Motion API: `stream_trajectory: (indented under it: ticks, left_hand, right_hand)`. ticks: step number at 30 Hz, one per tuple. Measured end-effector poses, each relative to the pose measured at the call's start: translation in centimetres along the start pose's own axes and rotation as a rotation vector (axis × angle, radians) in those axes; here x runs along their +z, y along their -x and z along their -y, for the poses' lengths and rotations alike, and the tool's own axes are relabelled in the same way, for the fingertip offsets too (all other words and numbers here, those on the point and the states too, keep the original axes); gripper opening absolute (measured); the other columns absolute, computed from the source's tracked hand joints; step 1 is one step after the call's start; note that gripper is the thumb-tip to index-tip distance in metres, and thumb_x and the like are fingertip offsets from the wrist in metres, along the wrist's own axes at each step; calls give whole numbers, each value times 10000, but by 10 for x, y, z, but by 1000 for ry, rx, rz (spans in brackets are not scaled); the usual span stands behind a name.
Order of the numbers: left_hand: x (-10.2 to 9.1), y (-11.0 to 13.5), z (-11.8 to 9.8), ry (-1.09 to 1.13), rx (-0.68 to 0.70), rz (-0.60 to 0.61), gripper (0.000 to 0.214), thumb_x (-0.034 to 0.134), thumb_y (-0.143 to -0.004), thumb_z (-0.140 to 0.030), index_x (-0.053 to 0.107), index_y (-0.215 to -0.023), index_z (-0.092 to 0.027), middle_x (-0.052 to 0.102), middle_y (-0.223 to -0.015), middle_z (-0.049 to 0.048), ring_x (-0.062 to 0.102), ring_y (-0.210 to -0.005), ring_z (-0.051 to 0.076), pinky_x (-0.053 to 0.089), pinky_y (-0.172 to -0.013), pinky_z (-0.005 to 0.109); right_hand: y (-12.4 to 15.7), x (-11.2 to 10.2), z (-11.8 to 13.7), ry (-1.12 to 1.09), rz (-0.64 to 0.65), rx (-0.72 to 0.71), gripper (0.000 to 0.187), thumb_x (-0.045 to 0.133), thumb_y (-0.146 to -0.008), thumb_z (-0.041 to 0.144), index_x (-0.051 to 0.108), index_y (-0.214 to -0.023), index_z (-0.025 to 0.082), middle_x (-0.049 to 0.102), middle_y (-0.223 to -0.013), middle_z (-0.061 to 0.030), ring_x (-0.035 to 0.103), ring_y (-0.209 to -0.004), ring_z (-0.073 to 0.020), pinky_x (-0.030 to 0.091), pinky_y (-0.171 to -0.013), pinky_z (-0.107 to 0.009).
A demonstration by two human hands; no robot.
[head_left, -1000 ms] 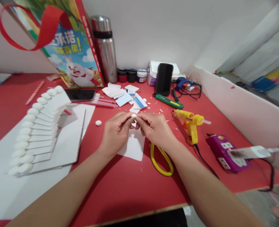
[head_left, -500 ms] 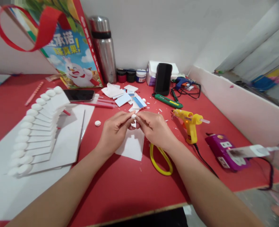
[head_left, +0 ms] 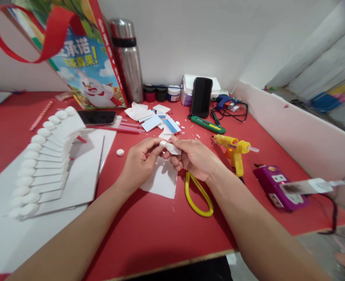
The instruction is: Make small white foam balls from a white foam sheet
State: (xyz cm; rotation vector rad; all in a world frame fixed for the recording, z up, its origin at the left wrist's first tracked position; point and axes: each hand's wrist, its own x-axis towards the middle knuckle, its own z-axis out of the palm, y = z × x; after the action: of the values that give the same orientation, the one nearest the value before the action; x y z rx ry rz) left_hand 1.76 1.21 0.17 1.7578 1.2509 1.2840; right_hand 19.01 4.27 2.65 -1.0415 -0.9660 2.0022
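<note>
Between the fingertips of both hands, above the middle of the desk, is a small lumpy white piece [head_left: 173,148], soft-looking like modelling clay. My left hand [head_left: 141,158] pinches its rounded left end between thumb and finger. My right hand [head_left: 200,158] grips the flatter right part, thumb on top and fingers curled beneath. Partly under the hands lies a white paper sheet [head_left: 160,181]. A small white ball [head_left: 120,152] rests left of my left hand. Farther left, a stepped, fanned row of white card strips [head_left: 52,171] with rounded white ends stands on a white board [head_left: 86,171].
Paper scraps [head_left: 151,121], a green cutter [head_left: 207,125] and an upright phone [head_left: 202,97] lie beyond the hands. At right are a yellow glue gun [head_left: 236,156] and a purple power strip [head_left: 277,183]. A yellow loop [head_left: 200,199] sits by my right forearm. A steel flask [head_left: 128,62] stands behind.
My right hand has turned palm more upward and shifted slightly right, so more of the white piece shows between the hands. My left hand keeps its pinch in nearly the same place.
</note>
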Motion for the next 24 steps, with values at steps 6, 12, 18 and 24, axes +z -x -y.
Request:
stream_trajectory:
  ticks: [6,12,18,24]
  left_hand:
    - [-3,0,0,-3,4,10,200,592,-960,-225,739,-1090,-187,736,-960,37,674,-803,138,525,-761,241]
    - [-4,0,5,-4,-11,7,212,599,-960,-254,741,-1106,-192,735,-981,47,687,-821,147,534,-776,258]
    - [-1,2,1,44,-28,-10,204,625,-946,-283,740,-1078,-178,747,-966,52,691,-802,148,547,-753,255]
    - [4,2,-3,-86,110,-110,187,627,-940,-220,740,-1064,-138,743,-949,69,691,-822,150,542,-773,252]
  right_hand:
    - [3,5,-2,30,4,-53,284,818,-741,355,662,-714,119,530,-654,29,372,-513,-36,317,-461,-193]
    - [-1,2,-8,440,-30,-239,298,669,-870,404,648,-708,155,442,-591,51,375,-500,-66,325,-496,-241]
    - [3,3,-9,974,-292,-572,310,628,-913,309,685,-651,154,581,-551,16,478,-531,-92,331,-544,-257]
    - [8,13,-15,1031,-365,-815,256,602,-927,234,673,-692,161,636,-601,4,558,-570,-108,383,-590,-250]
